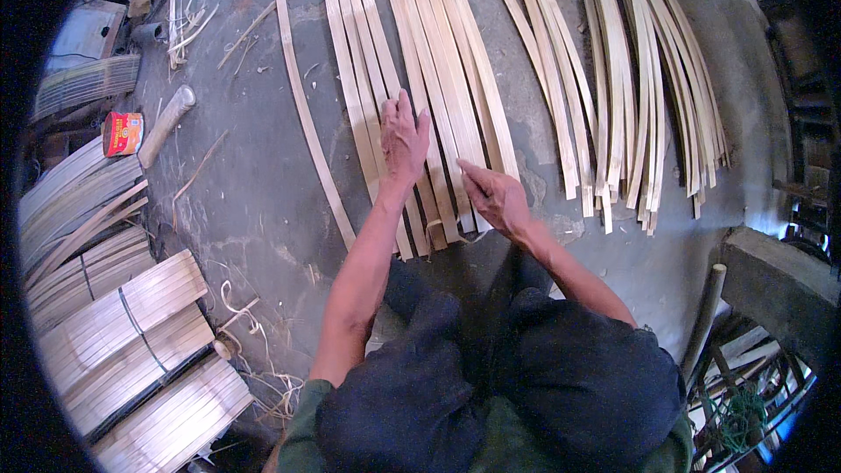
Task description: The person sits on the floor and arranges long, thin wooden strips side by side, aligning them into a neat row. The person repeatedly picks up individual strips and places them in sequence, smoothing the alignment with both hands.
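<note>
Long, flat, pale bamboo strips [438, 70] lie side by side on the floor in front of me, their near ends close to my feet. My left hand [405, 142] is over the middle of this row, fingers stretched out, with the fingertips against the strips. On the row's right part is my right hand [498, 198]; its index finger extends onto a strip and the other fingers curl under, partly hidden. Neither hand visibly grips a strip. A narrow gap separates the left group of strips [359, 52] from the right one. One single strip [302, 96] lies apart to the left.
More loose strips [618, 79] fan out at the right. Tied bundles of slats [131, 324] are stacked at the left, near a red tin [123, 134] and a wooden mallet-like piece [166, 127]. A concrete block [780, 280] and a pole [703, 324] stand at the lower right.
</note>
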Demonstrator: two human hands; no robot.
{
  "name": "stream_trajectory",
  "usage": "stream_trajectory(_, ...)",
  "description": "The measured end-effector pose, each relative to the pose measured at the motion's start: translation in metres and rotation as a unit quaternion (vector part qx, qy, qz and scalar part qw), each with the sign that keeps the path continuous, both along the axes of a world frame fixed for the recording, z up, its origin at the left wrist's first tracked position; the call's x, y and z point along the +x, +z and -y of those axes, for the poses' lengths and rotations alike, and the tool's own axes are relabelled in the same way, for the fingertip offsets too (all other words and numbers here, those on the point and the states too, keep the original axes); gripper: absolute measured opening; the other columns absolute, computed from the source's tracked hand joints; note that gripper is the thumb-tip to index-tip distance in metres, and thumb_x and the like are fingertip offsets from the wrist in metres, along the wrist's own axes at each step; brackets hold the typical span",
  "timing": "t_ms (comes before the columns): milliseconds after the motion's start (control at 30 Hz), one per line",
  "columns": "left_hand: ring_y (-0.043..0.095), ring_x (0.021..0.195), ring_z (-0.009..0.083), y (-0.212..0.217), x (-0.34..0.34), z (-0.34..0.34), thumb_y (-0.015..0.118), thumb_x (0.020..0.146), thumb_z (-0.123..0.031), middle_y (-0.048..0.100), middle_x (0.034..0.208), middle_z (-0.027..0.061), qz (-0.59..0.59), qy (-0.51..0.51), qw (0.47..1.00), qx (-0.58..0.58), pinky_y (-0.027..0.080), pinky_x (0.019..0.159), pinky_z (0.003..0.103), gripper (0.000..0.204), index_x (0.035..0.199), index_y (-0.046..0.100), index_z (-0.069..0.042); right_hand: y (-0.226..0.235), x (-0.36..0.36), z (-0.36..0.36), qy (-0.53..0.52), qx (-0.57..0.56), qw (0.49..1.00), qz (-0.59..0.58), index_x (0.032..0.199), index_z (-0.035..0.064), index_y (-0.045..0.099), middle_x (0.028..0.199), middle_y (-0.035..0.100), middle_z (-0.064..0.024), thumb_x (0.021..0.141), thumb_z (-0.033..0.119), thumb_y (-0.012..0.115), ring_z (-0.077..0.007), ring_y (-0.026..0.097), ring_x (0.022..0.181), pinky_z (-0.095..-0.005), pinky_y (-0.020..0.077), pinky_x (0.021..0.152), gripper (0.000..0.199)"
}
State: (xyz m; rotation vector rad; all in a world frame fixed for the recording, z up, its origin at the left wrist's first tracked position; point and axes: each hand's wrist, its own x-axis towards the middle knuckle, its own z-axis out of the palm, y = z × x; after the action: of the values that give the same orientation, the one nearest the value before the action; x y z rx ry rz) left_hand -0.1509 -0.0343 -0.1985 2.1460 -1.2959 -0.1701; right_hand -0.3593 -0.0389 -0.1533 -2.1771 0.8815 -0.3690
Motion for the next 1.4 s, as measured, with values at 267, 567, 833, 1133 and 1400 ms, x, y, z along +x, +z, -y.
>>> stream_trajectory(267,0.046,0.121,0.0333,0.007,-0.002,-0.015,0.066,0.088,-0.028,0.047,0.13,0.0138,0.092,-0.045,0.995,0.02,0.04,0.095,0.049,0.049,0.133,0.055,-0.011,-0.009,0.001,-0.059,0.211,-0.005,0.964,-0.164,0.123,0.0098,0.052,0.087,0.069,-0.0137,0.09,0.025,0.057,-0.0343,0.069,0.079,-0.0454,0.0533,0.06,0.037)
stream_trajectory(567,0.042,0.127,0.035,0.0,-0.005,-0.023,0.069,0.087,-0.027,0.044,0.135,0.0154,0.131,-0.047,0.99,0.027,0.036,0.098,0.049,0.052,0.135,0.055,-0.016,0.008,-0.015,-0.086,0.394,0.101,0.896,-0.176,0.098,0.0057,0.051,0.088,0.067,-0.0149,0.09,0.017,0.051,-0.0355,0.069,0.085,-0.0498,0.0531,0.068,0.014)
stream_trajectory(833,0.04,0.129,0.0352,0.004,-0.007,-0.025,0.065,0.088,-0.032,0.043,0.138,0.0157,0.119,-0.051,0.991,0.026,0.033,0.103,0.049,0.052,0.136,0.054,-0.014,0.022,-0.018,-0.062,0.247,0.021,0.945,-0.213,0.127,0.0172,0.047,0.089,0.067,-0.0118,0.095,0.034,0.058,-0.0358,0.068,0.077,-0.0484,0.0527,0.064,0.038)
stream_trajectory(1133,0.04,0.13,0.0354,0.001,-0.008,-0.024,0.063,0.09,-0.037,0.044,0.139,0.0156,0.131,-0.046,0.99,0.038,0.033,0.103,0.049,0.053,0.138,0.054,-0.014,-0.032,-0.032,-0.076,0.297,-0.003,0.953,-0.061,0.125,0.0098,0.052,0.101,0.064,-0.0151,0.088,0.021,0.057,-0.0354,0.067,0.086,-0.0452,0.0561,0.071,0.039)
stream_trajectory(1400,0.032,0.134,0.0383,0.008,-0.012,-0.023,0.066,0.081,-0.058,0.035,0.143,0.0207,0.116,-0.074,0.986,0.09,0.028,0.105,0.053,0.083,0.147,0.04,-0.015,-0.012,-0.055,-0.098,0.411,0.339,0.831,0.157,0.097,0.0013,0.067,0.086,0.067,-0.0163,0.093,0.018,0.061,-0.0324,0.066,0.079,-0.0405,0.0507,0.071,0.019)
